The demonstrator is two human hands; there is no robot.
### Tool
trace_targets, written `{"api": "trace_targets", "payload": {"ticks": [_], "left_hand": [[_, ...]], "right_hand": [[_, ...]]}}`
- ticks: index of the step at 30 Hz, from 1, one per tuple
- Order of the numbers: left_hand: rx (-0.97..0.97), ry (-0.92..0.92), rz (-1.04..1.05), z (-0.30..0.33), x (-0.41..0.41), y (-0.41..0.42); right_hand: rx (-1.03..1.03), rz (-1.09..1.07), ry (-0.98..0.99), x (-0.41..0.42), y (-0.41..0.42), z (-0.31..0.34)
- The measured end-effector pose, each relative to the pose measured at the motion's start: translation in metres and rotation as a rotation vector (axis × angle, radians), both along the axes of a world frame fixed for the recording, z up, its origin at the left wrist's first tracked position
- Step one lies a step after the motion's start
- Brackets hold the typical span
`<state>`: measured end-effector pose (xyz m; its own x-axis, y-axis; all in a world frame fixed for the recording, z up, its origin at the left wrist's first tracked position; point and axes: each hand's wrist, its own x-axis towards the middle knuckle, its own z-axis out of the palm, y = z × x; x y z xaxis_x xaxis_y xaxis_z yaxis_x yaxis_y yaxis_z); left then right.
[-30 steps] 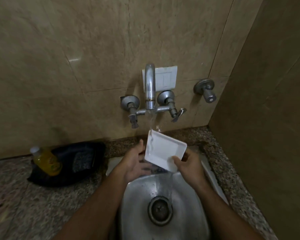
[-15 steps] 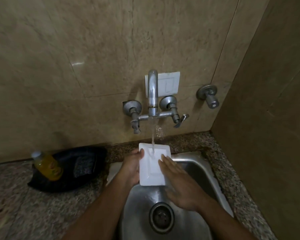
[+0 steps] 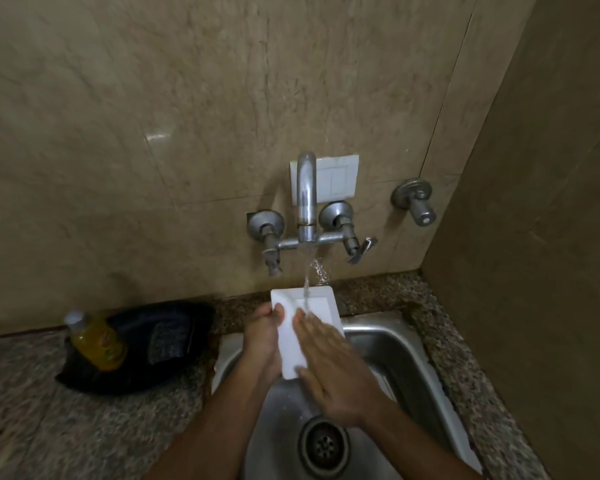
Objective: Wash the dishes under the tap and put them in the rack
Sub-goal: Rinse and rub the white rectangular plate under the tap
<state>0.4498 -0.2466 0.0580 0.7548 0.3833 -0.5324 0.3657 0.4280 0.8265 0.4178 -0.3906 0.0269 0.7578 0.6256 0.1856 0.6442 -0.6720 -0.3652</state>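
Observation:
A white rectangular dish is held over the steel sink, under the running stream from the wall tap. My left hand grips the dish's left edge, thumb on top and fingers beneath. My right hand lies flat on the dish's upper face with straight fingers, covering its right half. Water lands on the dish just beyond my right fingertips. No rack is in view.
A yellow liquid bottle leans on a black pouch on the granite counter left of the sink. The drain sits below my wrists. A separate wall valve sticks out at the right, near the corner wall.
The dish went from tilted with both hands on its edges to lying flat under the stream. My right hand moved onto its top face and has slid slightly along it.

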Motion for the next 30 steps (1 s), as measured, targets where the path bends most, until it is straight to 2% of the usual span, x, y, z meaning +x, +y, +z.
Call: {"api": "trace_targets", "payload": {"ticks": [4,8,10,14,16,17,21,25,28,30], "left_hand": [[0.003,-0.075,-0.058,0.006,-0.003,-0.018],[-0.024,-0.092,-0.118,0.016,-0.004,-0.015],[0.013,-0.101,-0.128,0.016,-0.007,-0.01],[0.026,-0.116,-0.12,0.015,-0.013,-0.003],[0.04,-0.117,-0.118,0.016,-0.018,0.002],[0.043,-0.117,-0.115,0.015,-0.02,0.005],[0.055,-0.12,-0.098,0.007,-0.029,0.019],[0.057,-0.08,-0.148,0.005,-0.03,0.018],[0.06,-0.087,-0.211,0.01,-0.026,0.009],[0.06,-0.105,-0.258,0.013,-0.018,-0.001]], "right_hand": [[0.057,-0.274,0.037,0.023,0.009,0.005],[0.052,-0.155,-0.03,0.036,0.013,0.016],[0.119,-0.244,0.012,0.042,0.009,0.019],[0.128,-0.171,0.019,0.037,0.011,0.016],[0.202,-0.293,0.102,0.037,0.006,0.014],[0.197,-0.315,0.112,0.034,0.005,0.013],[0.059,-0.174,-0.013,0.021,0.003,0.004],[0.141,-0.42,0.083,0.022,0.003,0.002],[-0.028,-0.315,-0.042,0.018,0.002,-0.001],[-0.047,-0.325,-0.061,0.029,-0.003,0.004]]}}
